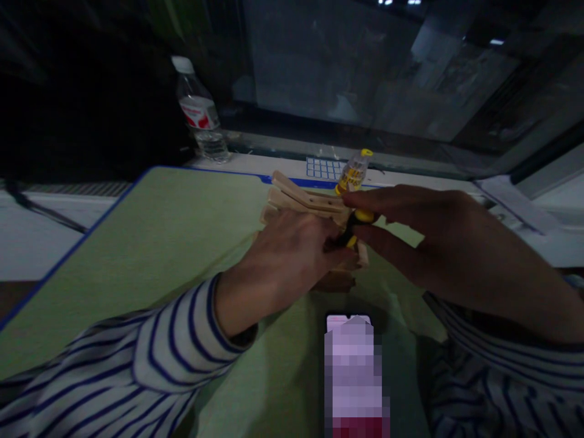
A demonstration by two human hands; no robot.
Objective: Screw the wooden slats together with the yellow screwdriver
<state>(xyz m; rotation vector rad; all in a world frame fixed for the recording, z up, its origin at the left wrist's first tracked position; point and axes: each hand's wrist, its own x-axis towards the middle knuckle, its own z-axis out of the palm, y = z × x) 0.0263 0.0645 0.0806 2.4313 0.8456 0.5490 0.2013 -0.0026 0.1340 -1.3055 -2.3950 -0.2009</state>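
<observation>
A pale wooden assembly (314,204) of several slats, with small holes in one bar, rests on the green table. My left hand (292,249) lies over its near side with the fingers curled round it. Most of those fingertips are hidden. Between the thumb and fingers of my right hand (424,231) is a yellow-and-black screwdriver (364,215), its handle pinched and tilted down toward the wood beside my left fingers. The tip of the screwdriver cannot be made out.
Close to me on the green table (182,237) lies a lit phone (353,371), its screen blurred. A clear water bottle (201,115) stands at the back left on the white sill. Behind the wood is a small yellow-capped bottle (354,173), near a window.
</observation>
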